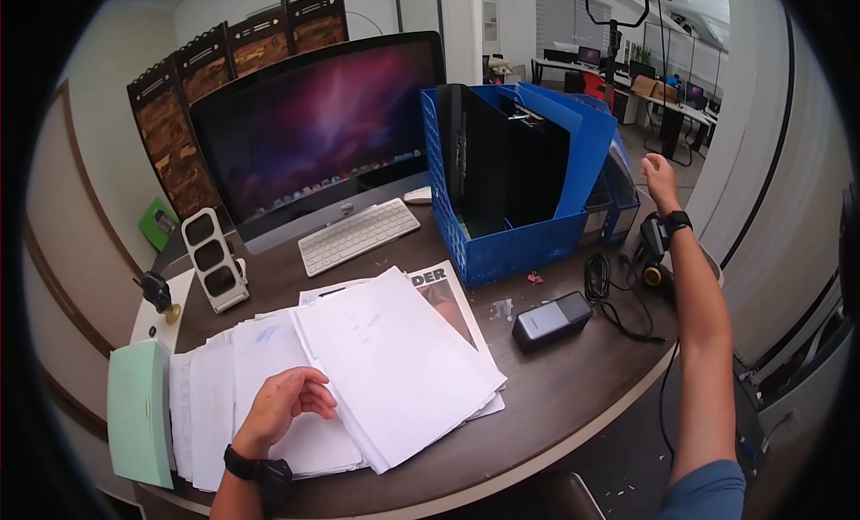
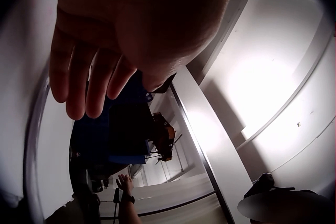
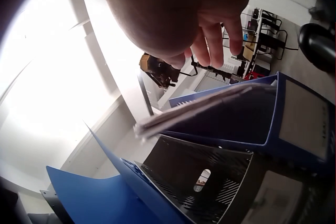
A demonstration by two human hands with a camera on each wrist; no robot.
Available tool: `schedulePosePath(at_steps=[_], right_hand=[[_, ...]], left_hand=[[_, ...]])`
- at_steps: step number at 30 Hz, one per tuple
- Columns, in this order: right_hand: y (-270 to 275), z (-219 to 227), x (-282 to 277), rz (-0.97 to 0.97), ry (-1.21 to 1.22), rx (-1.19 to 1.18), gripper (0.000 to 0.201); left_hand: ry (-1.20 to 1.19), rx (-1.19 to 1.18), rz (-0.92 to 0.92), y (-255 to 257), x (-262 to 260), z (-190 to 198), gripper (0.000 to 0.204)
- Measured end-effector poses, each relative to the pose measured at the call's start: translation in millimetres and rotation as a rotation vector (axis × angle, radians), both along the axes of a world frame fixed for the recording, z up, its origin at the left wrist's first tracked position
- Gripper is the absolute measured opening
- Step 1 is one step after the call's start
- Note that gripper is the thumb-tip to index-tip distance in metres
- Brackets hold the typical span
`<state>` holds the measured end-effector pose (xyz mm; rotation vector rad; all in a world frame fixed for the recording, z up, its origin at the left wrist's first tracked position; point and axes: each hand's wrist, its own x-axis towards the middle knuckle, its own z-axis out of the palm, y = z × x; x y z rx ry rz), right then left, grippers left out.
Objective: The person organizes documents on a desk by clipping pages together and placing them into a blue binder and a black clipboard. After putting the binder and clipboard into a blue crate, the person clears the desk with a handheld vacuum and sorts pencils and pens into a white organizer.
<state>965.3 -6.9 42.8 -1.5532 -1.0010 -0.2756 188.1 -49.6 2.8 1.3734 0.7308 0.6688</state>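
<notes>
My left hand [image 1: 287, 399] hovers over a spread of white papers [image 1: 403, 368], its fingers loosely bent and holding nothing. In the left wrist view those fingers [image 2: 76, 85] hang relaxed. Farther right, my right hand [image 1: 658, 181] is raised just beyond the file holders, with nothing in its grasp. The right wrist view shows its fingers [image 3: 212, 45] hanging loose above a blue magazine file [image 3: 302, 119]. A few sheets [image 3: 178, 116] stick out of that file. Beside it are a black file holder [image 3: 178, 155] and a blue folder [image 3: 89, 198].
A blue basket [image 1: 528, 251] with black and blue folders stands beside the monitor [image 1: 313, 126] and keyboard [image 1: 358, 236]. Nearer are a black-and-grey box [image 1: 551, 321] and coiled cable [image 1: 605, 283]. A mint-green case [image 1: 139, 412] sits at the left edge.
</notes>
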Motion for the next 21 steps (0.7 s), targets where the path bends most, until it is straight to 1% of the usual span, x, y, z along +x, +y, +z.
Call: schedulePosePath(at_steps=[1,2,5,7,9,10,11,12,13,15,17,18,19,20,21], right_hand=[[-2,1,-3,-0.01,-0.012,0.017,0.028],[-6,7,-3,0.034,0.021,-0.004,0.03],[-28,33,-48,0.083,0.07,-0.073,0.033],[-32,35,-57,0.067,-0.065,-0.112,0.035],[-39,39,-70,0.128,-0.019,-0.119,0.032],[-43,42,-82,0.162,0.052,-0.118,0.031],[-45,44,-97,0.214,0.131,-0.125,0.03],[-48,47,-126,0.288,0.195,-0.115,0.029],[-48,43,-139,0.415,0.204,-0.137,0.029],[-62,45,-214,0.604,0.306,-0.219,0.028],[-78,44,-302,0.786,0.325,-0.406,0.03],[-79,33,-332,0.884,0.342,-0.513,0.031],[-75,17,-352,0.966,0.291,-0.634,0.037],[-72,1,-375,0.982,0.201,-0.734,0.045],[-69,-7,-401,0.959,0.046,-0.821,0.053]], left_hand=[[-0.008,-0.005,0.006,-1,-3,-1,0.045],[-0.01,-0.008,0.014,-2,-5,-1,0.045],[0.001,0.001,0.023,-6,-11,2,0.044],[-0.022,0.008,0.007,-6,-12,3,0.043],[-0.041,0.009,-0.013,-6,-10,4,0.043],[-0.047,0.003,-0.013,-10,-15,4,0.042],[-0.036,-0.009,0.03,-15,-19,5,0.042],[-0.011,0.009,0.023,-18,-19,8,0.042],[0.009,0.031,0.011,-17,-21,12,0.041],[0.03,0.047,0.023,-17,-27,12,0.041],[0.049,0.013,0.073,-13,-29,9,0.038],[0.161,0.093,0.127,-9,-28,7,0.037],[0.275,0.174,0.18,-6,-29,4,0.035],[0.301,0.168,0.178,0,-30,-2,0.036],[0.305,0.167,0.189,2,-29,-5,0.036]])
